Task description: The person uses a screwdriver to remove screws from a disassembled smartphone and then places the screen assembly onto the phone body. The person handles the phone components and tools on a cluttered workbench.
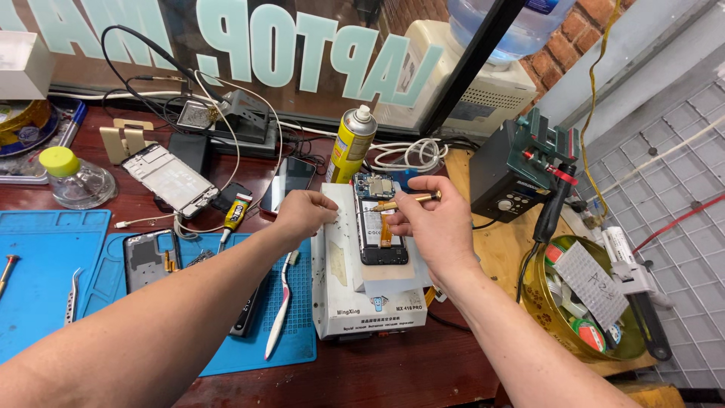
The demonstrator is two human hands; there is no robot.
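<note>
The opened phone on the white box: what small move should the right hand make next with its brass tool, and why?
Probably lower the tip of the brass tool a little onto the upper part of the opened phone. The right hand holds the tool nearly level, its tip just over the phone's upper boards, while the left hand rests on the white box beside the phone, steadying it.

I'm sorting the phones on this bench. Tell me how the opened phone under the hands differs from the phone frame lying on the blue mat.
The opened phone lies raised on a white box, while the phone frame lies flat on the blue mat. The opened phone shows circuit boards and an orange flex; the frame looks mostly bare grey. The right hand holds a screwdriver over the opened phone; the frame lies untouched. Both lie backs open, lengthwise away from the camera.
</note>
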